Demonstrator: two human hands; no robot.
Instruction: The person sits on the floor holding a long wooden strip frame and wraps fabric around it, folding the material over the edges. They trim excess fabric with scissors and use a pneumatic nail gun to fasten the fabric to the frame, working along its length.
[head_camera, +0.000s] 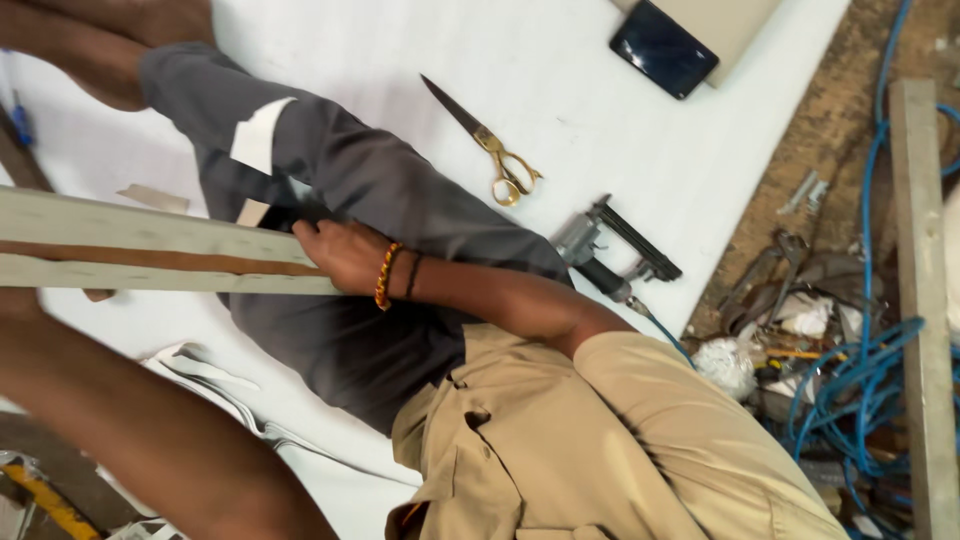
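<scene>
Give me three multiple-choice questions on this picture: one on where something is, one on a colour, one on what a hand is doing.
1. Where do the scissors lie?
A. On the white sheet
B. Among the blue hoses
C. On the wooden piece

2. What colour are the scissors' handles?
A. Black
B. Gold
C. Red

3. What is the right hand doing?
A. Resting open on the sheet
B. Holding the scissors
C. Gripping the wooden piece

Answers:
1. A: the scissors lie flat on the white sheet, above the nail gun.
2. B: the handle loops are shiny gold and the blades are dark.
3. C: the right hand, with two bands on its wrist, has its fingers closed over the end of the long wooden piece.
</scene>
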